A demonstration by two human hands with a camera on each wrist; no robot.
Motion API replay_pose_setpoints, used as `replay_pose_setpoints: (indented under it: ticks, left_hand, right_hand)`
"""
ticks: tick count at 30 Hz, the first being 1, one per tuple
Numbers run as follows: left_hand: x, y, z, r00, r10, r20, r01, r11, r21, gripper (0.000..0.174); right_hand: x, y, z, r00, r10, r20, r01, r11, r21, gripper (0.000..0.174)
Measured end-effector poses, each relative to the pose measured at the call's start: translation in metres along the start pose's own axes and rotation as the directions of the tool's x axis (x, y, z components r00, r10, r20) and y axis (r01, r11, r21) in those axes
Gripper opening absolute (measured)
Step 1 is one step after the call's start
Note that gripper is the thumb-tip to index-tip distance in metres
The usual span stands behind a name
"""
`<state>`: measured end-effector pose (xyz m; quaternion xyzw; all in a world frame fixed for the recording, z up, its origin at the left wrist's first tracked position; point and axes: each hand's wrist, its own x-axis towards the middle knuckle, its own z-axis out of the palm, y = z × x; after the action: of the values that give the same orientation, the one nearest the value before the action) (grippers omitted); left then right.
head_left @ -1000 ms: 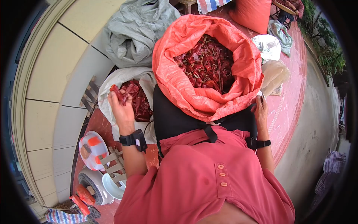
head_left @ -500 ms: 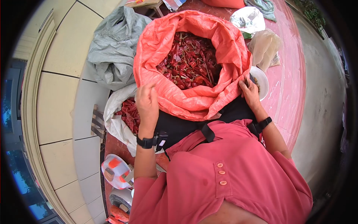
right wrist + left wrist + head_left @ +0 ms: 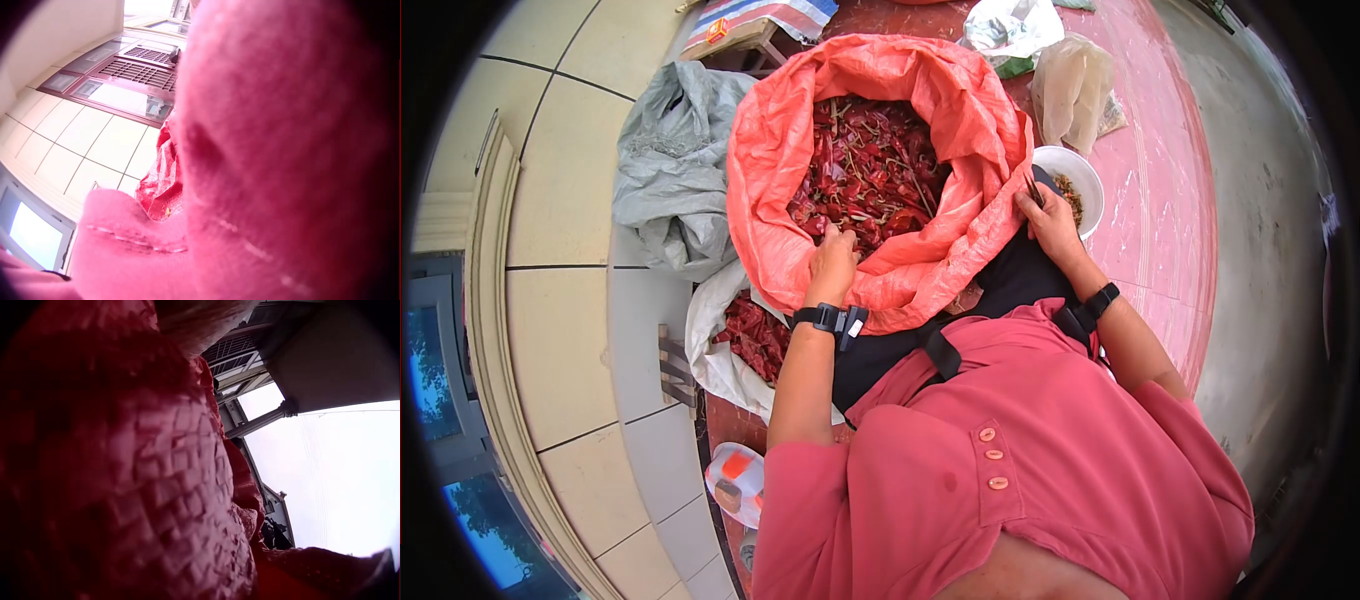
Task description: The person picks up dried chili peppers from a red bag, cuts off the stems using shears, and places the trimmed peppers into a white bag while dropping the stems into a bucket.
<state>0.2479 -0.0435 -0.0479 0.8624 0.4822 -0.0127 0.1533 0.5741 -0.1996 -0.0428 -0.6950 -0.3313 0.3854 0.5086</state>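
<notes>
A large coral-red sack (image 3: 775, 150) stands wide-mouthed before the person, filled with dried red peppers (image 3: 870, 175). The left hand (image 3: 833, 265) reaches over the sack's near rim, its fingertips against the peppers; whether it pinches one is hidden. By the rim's right side, the right hand (image 3: 1052, 224) holds a dark thin tool (image 3: 1033, 190) between curled fingers. More red peppers (image 3: 755, 338) lie in a white sack (image 3: 708, 312) to the lower left. The left wrist view is mostly the red woven sack (image 3: 169, 462), seen close; blurred pink cloth (image 3: 281, 137) covers much of the right wrist view.
A white bowl (image 3: 1090, 190) with small bits in it stands beside the right hand. Beyond it are a beige bag (image 3: 1068, 90) and a white bag (image 3: 1012, 30). A grey sack (image 3: 675, 160) lies at the left, near a low stool (image 3: 745, 35). A white-and-orange basin (image 3: 735, 485) sits lower left.
The left hand, which held red peppers over the white sack a second ago, has moved right and into the red sack's mouth. The view has turned, and the white bowl has come into sight.
</notes>
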Motion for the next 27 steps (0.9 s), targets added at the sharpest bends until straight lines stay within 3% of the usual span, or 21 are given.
replay_pose_setpoints:
  ticks: [3,4,5,7,8,10,11,15,16,17,19,20,21,22,25,26,27]
  left_hand:
    - [-0.012,0.004,-0.01,0.969,-0.065,-0.239,0.013,0.977,-0.214,0.019]
    - [-0.014,0.001,-0.012,0.889,0.02,-0.458,-0.107,0.981,-0.165,0.017]
    - [-0.016,0.0,-0.013,0.88,-0.093,-0.467,-0.084,0.935,-0.344,0.017]
    - [-0.022,0.008,-0.024,0.845,-0.318,-0.43,-0.056,0.747,-0.662,0.019]
    - [-0.024,0.013,-0.027,0.845,-0.378,-0.378,-0.109,0.571,-0.814,0.022]
    - [-0.032,0.016,-0.033,0.897,-0.412,-0.16,-0.08,0.204,-0.976,0.022]
    - [-0.036,0.018,-0.035,0.919,-0.391,-0.052,-0.055,0.003,-0.998,0.022]
    - [-0.045,0.028,-0.018,0.952,-0.301,0.061,-0.049,-0.343,-0.938,0.02]
    - [-0.046,0.024,-0.006,0.962,-0.267,0.055,-0.056,-0.391,-0.919,0.022]
    - [-0.047,0.024,0.004,0.966,-0.252,0.056,-0.051,-0.397,-0.916,0.021]
    - [-0.047,0.029,0.017,0.974,-0.219,0.051,-0.044,-0.409,-0.912,0.019]
    - [-0.047,0.031,0.014,0.979,-0.195,0.065,-0.012,-0.367,-0.93,0.024]
    - [-0.047,0.036,0.009,0.98,-0.191,0.054,-0.013,-0.337,-0.942,0.026]
    - [-0.046,0.041,0.005,0.981,-0.191,0.043,-0.018,-0.304,-0.952,0.027]
    - [-0.047,0.038,0.004,0.984,-0.156,0.082,0.029,-0.316,-0.948,0.03]
    - [-0.047,0.035,0.005,0.988,-0.123,0.091,0.048,-0.321,-0.946,0.028]
    - [-0.048,0.032,0.007,0.991,-0.087,0.101,0.067,-0.326,-0.943,0.026]
  right_hand:
    - [0.002,0.003,0.001,1.0,0.015,-0.007,-0.015,1.0,0.01,0.022]
    - [0.002,0.003,0.001,1.0,0.018,-0.006,-0.018,1.0,0.013,0.022]
    - [0.002,0.003,0.002,1.0,0.016,-0.006,-0.016,0.999,0.034,0.021]
    - [0.002,-0.001,0.004,1.0,0.007,0.0,-0.007,0.997,0.071,0.021]
    - [0.002,0.0,0.003,1.0,0.001,0.017,-0.002,0.994,0.107,0.022]
    - [0.0,-0.007,0.004,1.0,-0.01,-0.021,0.014,0.98,0.197,0.023]
    - [-0.003,-0.01,0.003,0.999,-0.013,-0.041,0.023,0.971,0.238,0.023]
    - [-0.014,-0.042,0.014,0.999,-0.044,0.003,0.043,0.983,0.18,0.019]
    - [-0.016,-0.055,0.025,0.992,-0.127,0.015,0.122,0.978,0.166,0.015]
    - [-0.022,-0.078,0.035,0.988,-0.122,0.099,0.112,0.989,0.099,0.014]
    - [-0.017,-0.083,0.061,0.929,-0.205,0.309,0.171,0.976,0.135,0.015]
    - [-0.022,-0.093,0.078,0.917,-0.231,0.326,0.227,0.973,0.053,0.016]
    - [-0.022,-0.096,0.092,0.9,-0.178,0.398,0.17,0.984,0.056,0.02]
    - [-0.024,-0.103,0.103,0.884,-0.18,0.432,0.237,0.968,-0.083,0.024]
    - [-0.025,-0.099,0.135,0.855,-0.273,0.442,0.379,0.91,-0.171,0.028]
    - [-0.024,-0.1,0.14,0.889,-0.161,0.428,0.299,0.914,-0.275,0.029]
    - [-0.021,-0.092,0.145,0.872,-0.255,0.418,0.385,0.884,-0.264,0.029]
